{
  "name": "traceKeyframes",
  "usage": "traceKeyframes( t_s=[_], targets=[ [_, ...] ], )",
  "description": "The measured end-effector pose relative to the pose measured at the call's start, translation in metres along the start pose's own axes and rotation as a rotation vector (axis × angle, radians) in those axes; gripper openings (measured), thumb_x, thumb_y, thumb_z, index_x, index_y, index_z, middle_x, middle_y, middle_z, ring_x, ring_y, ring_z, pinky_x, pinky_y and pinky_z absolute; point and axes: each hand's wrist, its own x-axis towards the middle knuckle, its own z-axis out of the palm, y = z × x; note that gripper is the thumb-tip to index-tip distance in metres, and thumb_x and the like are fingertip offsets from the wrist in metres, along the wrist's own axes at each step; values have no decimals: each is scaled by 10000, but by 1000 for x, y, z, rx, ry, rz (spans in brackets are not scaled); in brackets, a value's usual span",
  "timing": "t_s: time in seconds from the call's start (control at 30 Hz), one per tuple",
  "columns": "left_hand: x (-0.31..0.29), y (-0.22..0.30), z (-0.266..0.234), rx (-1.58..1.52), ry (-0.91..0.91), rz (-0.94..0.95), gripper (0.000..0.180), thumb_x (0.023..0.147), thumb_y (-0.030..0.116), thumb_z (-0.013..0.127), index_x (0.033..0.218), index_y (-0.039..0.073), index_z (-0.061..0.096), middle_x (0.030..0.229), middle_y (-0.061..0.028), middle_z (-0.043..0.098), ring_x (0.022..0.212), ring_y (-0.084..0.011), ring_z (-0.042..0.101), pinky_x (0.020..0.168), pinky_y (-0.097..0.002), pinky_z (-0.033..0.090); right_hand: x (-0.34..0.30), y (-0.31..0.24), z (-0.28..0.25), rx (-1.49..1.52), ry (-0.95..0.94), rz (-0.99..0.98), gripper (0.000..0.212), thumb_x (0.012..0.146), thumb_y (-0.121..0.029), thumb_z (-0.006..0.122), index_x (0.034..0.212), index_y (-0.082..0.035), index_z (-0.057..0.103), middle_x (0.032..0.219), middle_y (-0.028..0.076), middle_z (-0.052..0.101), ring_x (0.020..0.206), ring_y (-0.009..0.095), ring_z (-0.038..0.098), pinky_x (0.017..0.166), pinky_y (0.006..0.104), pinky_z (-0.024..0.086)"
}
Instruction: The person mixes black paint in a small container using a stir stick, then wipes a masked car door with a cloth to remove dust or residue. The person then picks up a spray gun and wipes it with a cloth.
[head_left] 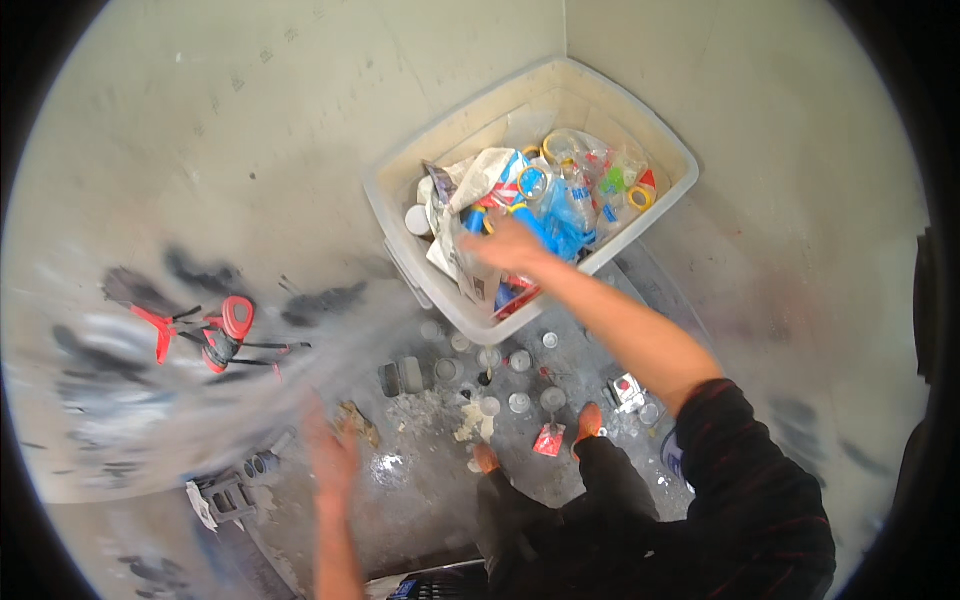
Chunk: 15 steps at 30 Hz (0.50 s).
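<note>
My right hand (508, 246) reaches into a large pale plastic bin (528, 322) heaped with mixed items. It is over a crumpled whitish plastic bag (466, 262) and beside blue cylindrical pieces (535, 228). Its fingers are blurred and partly lost against the bag, so any grip cannot be made out. A blue plastic bag (570, 232), a clear bottle (582, 205) and yellow-rimmed rings (640, 198) lie to the right of this hand. My left hand (332, 452) hangs low at the left, smeared by motion, near a brownish crumpled piece (360, 424) on the floor.
A red and black strapped item (228, 335) hangs on the paint-smudged wall at left. Several cans and lids (519, 402) stand on the stained floor below the bin, near my feet (588, 420). A red packet (548, 440) lies between them. Grey trays (228, 498) sit lower left.
</note>
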Motion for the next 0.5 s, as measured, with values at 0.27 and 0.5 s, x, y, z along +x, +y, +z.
traceKeyframes(
  t_s=[0.27,0.5],
  targets=[
    [416,-24,-260,851,1029,608,677,1017,278,638,1654,221,417,1708,-42,401,1576,-315,365,1265,-521,319,67,-45,103,-143,95,217,1192,808,-246,771,1692,12,15,1614,379,322,1325,445,609,1075,469,533],
    [492,-55,-225,782,1207,714,694,1051,417,499,1705,285,312,1759,-17,311,1601,-300,316,1290,-512,276,122,20,69,-228,454,-14,1129,813,-56,721,1707,-36,32,1204,307,668,986,477,718,837,555,595]
  ],
)
